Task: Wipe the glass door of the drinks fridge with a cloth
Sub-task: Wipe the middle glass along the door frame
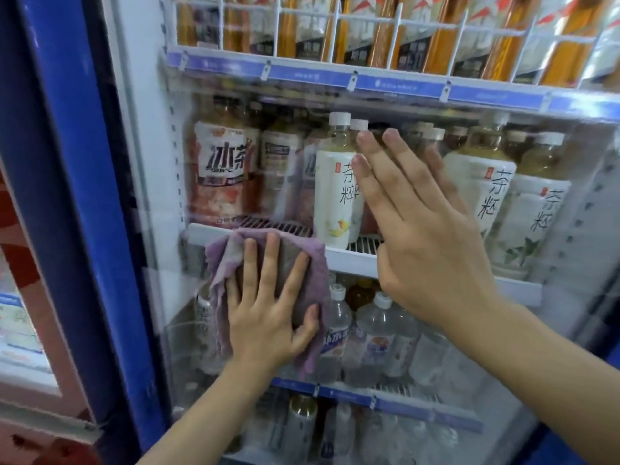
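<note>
1. Glass door [161, 297] fills most of the view; its blue frame [67, 196] runs top to bottom on the left, just left of your cloth.
2. Cloth [302, 260], purple, is flat on the glass left of centre, level with the white shelf edge [352, 260] behind it. A strip of bare glass lies between cloth and frame; much more open glass to the right and below.
3. Your left hand [268, 317] presses the cloth against the glass, palm flat, fingers straight and spread apart, pointing up; thumb out to the right on the cloth's lower edge. Forearm comes in from bottom left.
4. Your right hand [426, 229] is up and right of the cloth, palm toward the glass, fingers straight and close together, angled up-left. It holds nothing. Can't tell if it touches the glass.
5. Behind the glass: white tea bottles [335, 196] at right-hand height, clear water bottles [379, 333] on the shelf below, amber bottles [439, 35] on the top shelf.
</note>
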